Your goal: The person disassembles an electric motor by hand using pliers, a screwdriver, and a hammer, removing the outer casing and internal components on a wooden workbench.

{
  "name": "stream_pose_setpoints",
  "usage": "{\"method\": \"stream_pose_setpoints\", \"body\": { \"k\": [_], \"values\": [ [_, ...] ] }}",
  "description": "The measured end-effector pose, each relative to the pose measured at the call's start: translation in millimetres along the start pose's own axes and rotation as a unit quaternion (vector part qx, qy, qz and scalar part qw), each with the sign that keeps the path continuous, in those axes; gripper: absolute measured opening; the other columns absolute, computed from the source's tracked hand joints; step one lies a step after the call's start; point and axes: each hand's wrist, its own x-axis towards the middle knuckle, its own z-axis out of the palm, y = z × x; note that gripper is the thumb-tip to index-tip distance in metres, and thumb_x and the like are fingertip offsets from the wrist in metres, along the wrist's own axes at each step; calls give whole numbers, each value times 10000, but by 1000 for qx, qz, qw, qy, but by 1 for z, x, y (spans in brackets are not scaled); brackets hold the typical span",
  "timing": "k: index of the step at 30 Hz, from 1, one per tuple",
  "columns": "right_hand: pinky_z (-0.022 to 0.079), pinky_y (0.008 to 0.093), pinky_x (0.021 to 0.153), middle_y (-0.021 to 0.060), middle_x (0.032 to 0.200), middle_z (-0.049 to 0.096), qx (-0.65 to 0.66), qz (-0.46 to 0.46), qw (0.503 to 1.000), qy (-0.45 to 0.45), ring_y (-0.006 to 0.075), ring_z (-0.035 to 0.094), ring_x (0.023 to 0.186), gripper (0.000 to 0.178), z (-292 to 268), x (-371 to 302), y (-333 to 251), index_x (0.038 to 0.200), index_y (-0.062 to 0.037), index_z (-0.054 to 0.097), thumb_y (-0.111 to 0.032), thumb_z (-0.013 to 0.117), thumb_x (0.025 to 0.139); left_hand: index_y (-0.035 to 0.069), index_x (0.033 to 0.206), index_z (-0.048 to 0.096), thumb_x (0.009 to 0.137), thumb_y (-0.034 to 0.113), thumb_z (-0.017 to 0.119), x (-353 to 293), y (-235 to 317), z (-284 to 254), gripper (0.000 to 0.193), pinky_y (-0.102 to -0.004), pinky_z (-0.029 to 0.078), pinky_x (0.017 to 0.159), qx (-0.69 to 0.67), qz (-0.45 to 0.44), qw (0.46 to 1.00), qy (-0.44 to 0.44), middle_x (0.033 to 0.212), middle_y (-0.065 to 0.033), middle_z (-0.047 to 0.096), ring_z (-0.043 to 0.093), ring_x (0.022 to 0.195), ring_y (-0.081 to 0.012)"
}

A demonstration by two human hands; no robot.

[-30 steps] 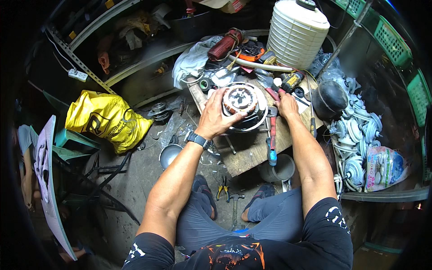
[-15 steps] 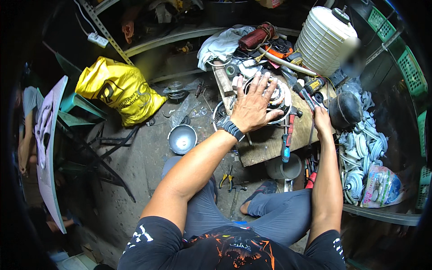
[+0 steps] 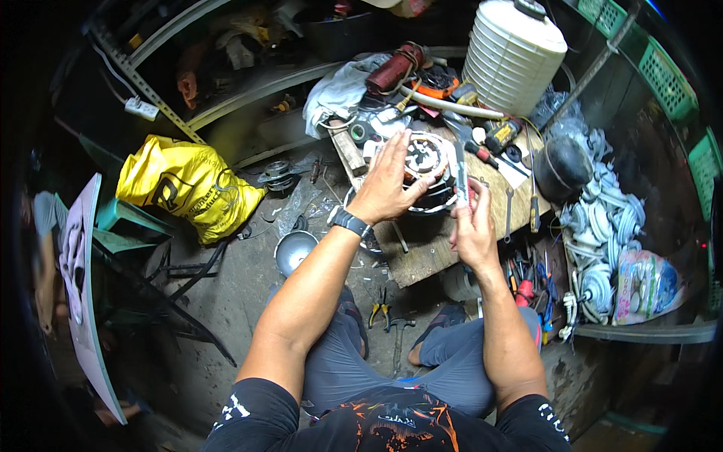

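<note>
A round fan motor (image 3: 429, 160) with copper windings and a metal rim sits on a worn wooden board (image 3: 425, 252) in front of me. My left hand (image 3: 385, 184), with a dark watch on the wrist, lies flat on the motor's left side, fingers spread. My right hand (image 3: 473, 226) is at the motor's right edge. It is closed on a slim grey tool (image 3: 460, 172) that stands upright against the rim.
A white ribbed tank (image 3: 516, 53) stands behind the board, with a black pot (image 3: 561, 166) and several piled fan motors (image 3: 602, 233) to the right. A yellow bag (image 3: 188, 184), a metal bowl (image 3: 294, 250) and pliers (image 3: 380, 309) lie on the floor to the left.
My right hand has come in from the board's right side to the motor's rim with the slim tool raised. My left hand has stayed on the motor. The view has shifted.
</note>
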Motion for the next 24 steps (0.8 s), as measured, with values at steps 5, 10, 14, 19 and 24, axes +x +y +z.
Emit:
{"method": "stream_pose_setpoints", "body": {
  "k": [5, 10, 14, 19, 24],
  "values": [
    [538, 338, 522, 140, 897, 624, -32, -33, 999, 13, 173, 622, 527, 590, 15, -6, 14, 1603, -62, 257, -104, 489, 1062, -16, 1624, 259, 826, 568, 833, 4, -13, -3, 1144, -479, 279, 1265, 17, 15, 1000, 12, 1624, -308, 344, 321, 1538, -439],
    [576, 416, 616, 236, 1097, 656, -29, 12, 999, -19, 269, 689, 620, 640, 17, -12, -6, 1610, -34, 225, -80, 494, 1031, -10, 1594, 324, 793, 536, 876, 8, -16, -6, 1115, -468, 345, 1233, -68, -29, 997, -34, 1565, -274, 434, 426, 1478, -411],
    [520, 551, 968, 368, 1297, 611, -102, -85, 991, 8, 527, 643, 1124, 668, 18, -7, 18, 1593, 9, 252, -26, 494, 971, -28, 1530, 397, 812, 518, 866, 9, -6, -3, 1017, -469, 397, 1182, -16, 1, 1000, -4, 1476, -263, 505, 501, 1389, -409],
    [498, 562, 1018, 395, 1345, 573, -158, -122, 980, 7, 556, 606, 1194, 675, 11, -8, 8, 1574, 33, 277, -2, 505, 940, -40, 1451, 456, 795, 509, 874, 5, 5, -1, 952, -477, 438, 1108, 35, -16, 999, 26, 1353, -238, 566, 561, 1274, -394],
    [501, 566, 1005, 402, 1330, 576, -155, -137, 978, 4, 546, 612, 1186, 648, 4, -10, 9, 1568, 39, 284, -4, 507, 961, -44, 1455, 435, 803, 508, 869, 1, 14, 11, 958, -492, 415, 1114, 86, -3, 995, 58, 1345, -240, 552, 544, 1271, -399]
  ]
}}
